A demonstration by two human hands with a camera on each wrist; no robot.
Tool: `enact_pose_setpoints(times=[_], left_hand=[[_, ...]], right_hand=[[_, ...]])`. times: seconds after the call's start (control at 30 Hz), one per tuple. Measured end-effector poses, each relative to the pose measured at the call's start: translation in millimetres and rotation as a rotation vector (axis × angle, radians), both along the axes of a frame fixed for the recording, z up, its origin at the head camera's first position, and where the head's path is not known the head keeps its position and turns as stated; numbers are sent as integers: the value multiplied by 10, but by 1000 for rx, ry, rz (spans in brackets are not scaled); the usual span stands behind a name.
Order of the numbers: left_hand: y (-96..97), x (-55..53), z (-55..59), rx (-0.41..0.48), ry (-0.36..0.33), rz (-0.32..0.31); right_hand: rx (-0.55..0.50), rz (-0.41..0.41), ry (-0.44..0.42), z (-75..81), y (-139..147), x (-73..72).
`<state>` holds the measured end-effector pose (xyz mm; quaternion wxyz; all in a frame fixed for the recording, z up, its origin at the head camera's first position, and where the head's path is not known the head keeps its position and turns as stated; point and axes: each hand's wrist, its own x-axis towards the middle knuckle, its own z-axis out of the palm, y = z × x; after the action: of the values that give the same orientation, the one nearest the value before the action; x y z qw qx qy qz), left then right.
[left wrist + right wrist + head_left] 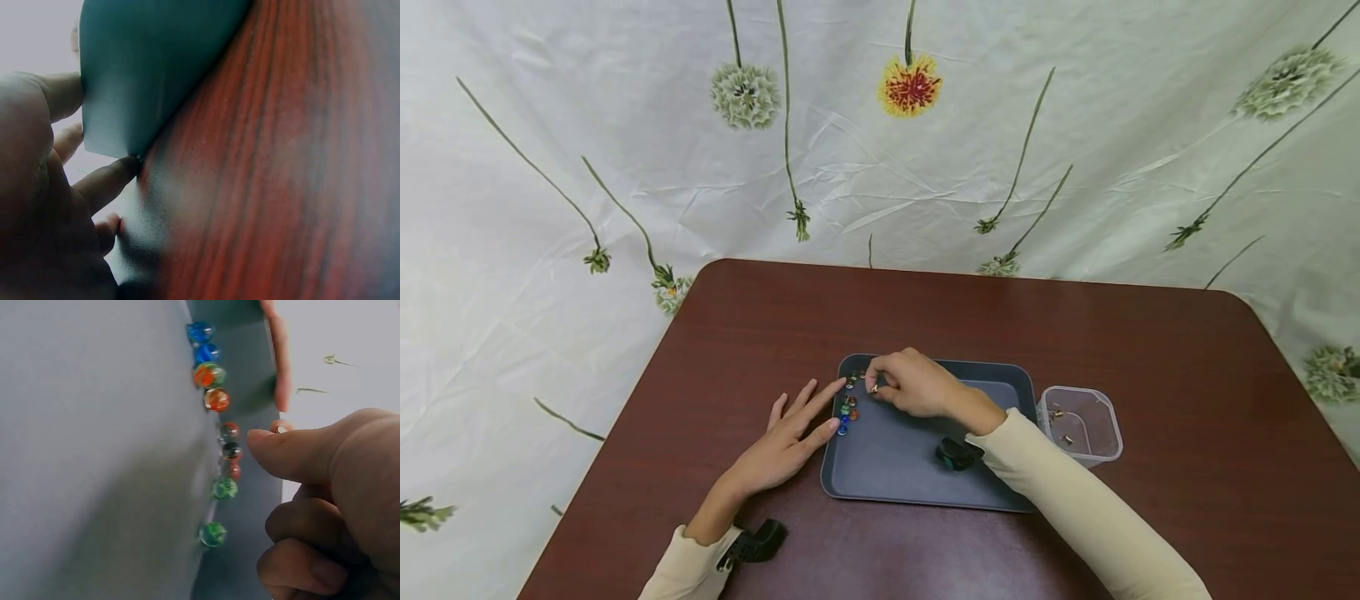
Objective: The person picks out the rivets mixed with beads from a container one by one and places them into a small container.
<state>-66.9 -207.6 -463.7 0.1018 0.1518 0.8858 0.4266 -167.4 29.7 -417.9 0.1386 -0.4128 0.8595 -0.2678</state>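
Observation:
My left hand (pixel 786 450), fingers spread and fairly straight, has its fingertips at the left rim of the grey tray (pixel 925 467). In the left wrist view its fingers (pixel 109 181) touch the outside of the tray wall. My right hand (pixel 917 383) is over the tray's far left part. Between thumb and forefinger it pinches a small shiny coppery piece (pixel 280 429), mostly covered by the fingertips. Several glass marbles lie in a line along the tray's left side, among them a blue marble (pixel 200 332), an orange marble (pixel 217 399) and a green marble (pixel 213 534).
A clear plastic box (pixel 1081 425) stands against the tray's right side, with a few small coppery pieces (pixel 1067 439) inside. Everything rests on a dark red-brown wooden table (pixel 1187 467). Behind it hangs a white cloth (pixel 850 167) printed with flowers.

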Motion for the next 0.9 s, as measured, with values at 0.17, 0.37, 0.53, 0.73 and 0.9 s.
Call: enact_pose_setpoints(times=[0.17,0.37,0.53,0.73,0.9], left_hand=[[-8,1,-3,-1,-3,4],[-9,5,3,-4,8,0],[-13,9,13,-5,10,-3],[-15,3,-5,-12,18,0],[-8,5,-11,-15,16,5]], right_hand=[[-22,4,-9,58,49,32],[-35,22,2,111,101,93],[-56,16,4,157,157,140],[-73,15,-7,232,243,197],[-82,26,-12,277,337,255]])
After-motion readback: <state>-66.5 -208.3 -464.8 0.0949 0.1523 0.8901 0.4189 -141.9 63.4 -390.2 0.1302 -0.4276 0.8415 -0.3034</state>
